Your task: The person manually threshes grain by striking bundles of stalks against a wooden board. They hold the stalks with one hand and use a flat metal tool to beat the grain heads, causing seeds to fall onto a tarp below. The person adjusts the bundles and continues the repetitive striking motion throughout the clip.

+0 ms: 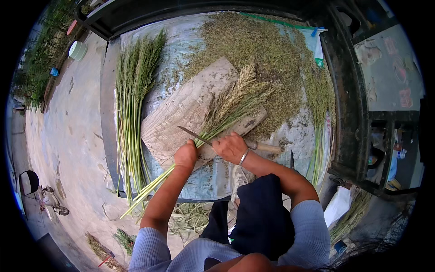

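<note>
My left hand (pixel 186 155) is closed round the green stems of a bunch of seed-headed stalks (pixel 240 102). Their heads point away to the upper right, and the cut ends trail past my left forearm. My right hand (pixel 231 148), with a silver bangle at the wrist, grips a knife (pixel 194 134). Its narrow dark blade crosses the stems just beyond my left hand. A wooden handle (pixel 268 148) sticks out right of my right hand; its join to the blade is hidden. Beneath lies a pale wooden board (pixel 181 111), tilted across the sheet.
Stalks with green heads (pixel 136 90) lie along the left side of the low sheet-covered platform. Loose seed (pixel 258 41) covers its far part. More stalks (pixel 318 95) lie at the right, beside a dark frame (pixel 346 90). Cut stems (pixel 192 220) litter the floor near my legs.
</note>
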A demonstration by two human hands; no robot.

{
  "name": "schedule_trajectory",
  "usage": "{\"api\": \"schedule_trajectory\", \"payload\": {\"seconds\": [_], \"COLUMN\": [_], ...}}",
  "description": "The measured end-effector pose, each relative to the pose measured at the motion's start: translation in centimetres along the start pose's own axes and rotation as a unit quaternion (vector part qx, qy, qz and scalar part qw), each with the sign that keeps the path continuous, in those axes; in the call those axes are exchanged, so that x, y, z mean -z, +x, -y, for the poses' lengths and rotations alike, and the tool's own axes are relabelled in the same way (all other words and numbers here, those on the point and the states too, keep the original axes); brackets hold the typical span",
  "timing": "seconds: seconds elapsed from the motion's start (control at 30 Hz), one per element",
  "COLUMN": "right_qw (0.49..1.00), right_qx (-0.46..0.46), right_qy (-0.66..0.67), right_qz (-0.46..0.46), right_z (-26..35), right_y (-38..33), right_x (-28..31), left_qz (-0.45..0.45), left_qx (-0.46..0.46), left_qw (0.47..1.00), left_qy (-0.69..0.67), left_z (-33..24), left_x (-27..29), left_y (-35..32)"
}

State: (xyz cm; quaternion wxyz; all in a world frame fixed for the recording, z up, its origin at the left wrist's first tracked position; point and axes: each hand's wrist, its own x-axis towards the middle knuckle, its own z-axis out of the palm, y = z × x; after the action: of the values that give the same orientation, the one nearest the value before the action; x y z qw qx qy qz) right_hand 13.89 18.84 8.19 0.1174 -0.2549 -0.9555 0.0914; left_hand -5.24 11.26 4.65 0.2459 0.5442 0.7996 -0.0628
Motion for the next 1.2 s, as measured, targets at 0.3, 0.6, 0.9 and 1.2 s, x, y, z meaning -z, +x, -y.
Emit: {"api": "schedule_trajectory", "payload": {"seconds": [0.3, 0.6, 0.9, 1.2], "right_qw": [0.921, 0.998, 0.952, 0.836], "right_qx": [-0.337, 0.011, -0.269, -0.458], "right_qy": [-0.188, -0.022, -0.143, 0.199], "right_qz": [0.049, -0.058, -0.02, -0.228], "right_z": [-17.8, 0.1, -14.6, -5.2], "right_y": [-5.7, -0.2, -3.8, -9.5], "right_x": [6.1, 0.2, 4.0, 2.4], "left_qz": [0.012, -0.014, -0.034, 0.484], "left_qx": [-0.033, -0.019, -0.048, -0.096], "left_qw": [0.999, 0.999, 0.998, 0.593], "left_qy": [0.015, 0.023, 0.026, -0.636], "left_z": [2.2, -0.5, 1.0, 1.3], "left_x": [0.3, -0.1, 0.3, 3.1], "left_y": [-1.0, -0.4, 0.0, -2.5]}}
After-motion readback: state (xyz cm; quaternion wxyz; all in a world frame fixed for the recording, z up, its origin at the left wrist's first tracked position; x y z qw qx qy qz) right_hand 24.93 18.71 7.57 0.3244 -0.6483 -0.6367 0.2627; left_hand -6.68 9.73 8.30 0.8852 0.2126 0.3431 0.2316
